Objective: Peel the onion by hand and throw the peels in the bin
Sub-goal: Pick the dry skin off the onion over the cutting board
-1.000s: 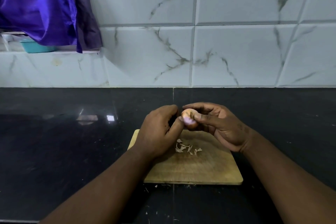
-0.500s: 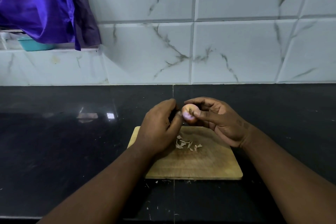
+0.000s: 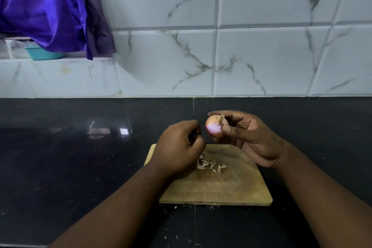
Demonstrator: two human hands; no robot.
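My right hand (image 3: 253,139) holds a small, partly peeled onion (image 3: 213,127) above the far edge of the wooden cutting board (image 3: 221,187). Its thumb presses on the front, and a strip of dry skin sticks up at the top. My left hand (image 3: 177,149) is just left of the onion and apart from it. Its fingers are curled, and the tips seem to pinch a small dark bit of peel. Several pale peel scraps (image 3: 210,164) lie on the board below my hands. No bin is in view.
The board lies on a glossy black counter (image 3: 70,157) with tiny peel flakes (image 3: 175,236) near the front edge. A tiled wall stands behind. At far left, a purple cloth (image 3: 44,6) hangs over a ledge holding a teal bowl (image 3: 42,53).
My left hand has pulled down and left, away from the onion it was touching. My right hand has turned the onion, showing more bare purple flesh.
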